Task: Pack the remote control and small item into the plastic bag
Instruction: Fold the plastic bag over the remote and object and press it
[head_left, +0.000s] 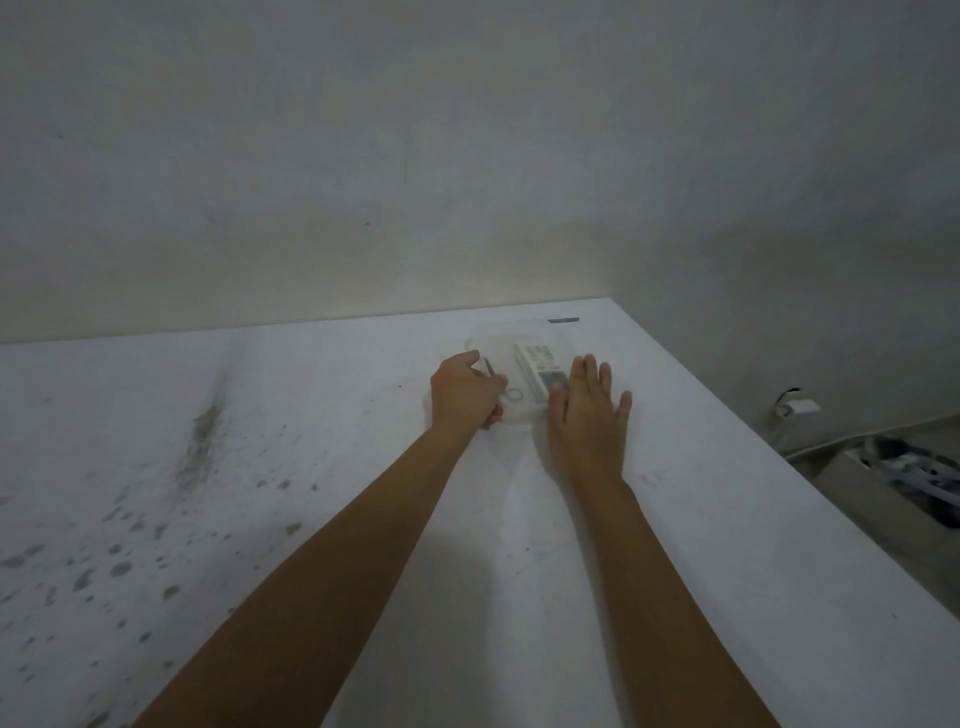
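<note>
Stained white table (260, 467) nearest. Further out, left hand (465, 392) curled, fingers clenched on small item (511, 396) with a ring end; right hand (587, 410) flat, fingers spread, released, touching remote control (537, 364). Both apparently within clear plastic bag (493, 345), near far table edge.

Two hands are in view, one left hand (467, 391) and one right hand (587, 415), each on a bare forearm. One white remote control (536, 364) lies on one white table (311, 467). One clear plastic bag (493, 345) is there, hard to make out. One small item with a ring (513, 395) sits between the hands. One dark strip (563, 320) lies near the table's far edge. Off the table's right side, one white cable (831, 444)
</note>
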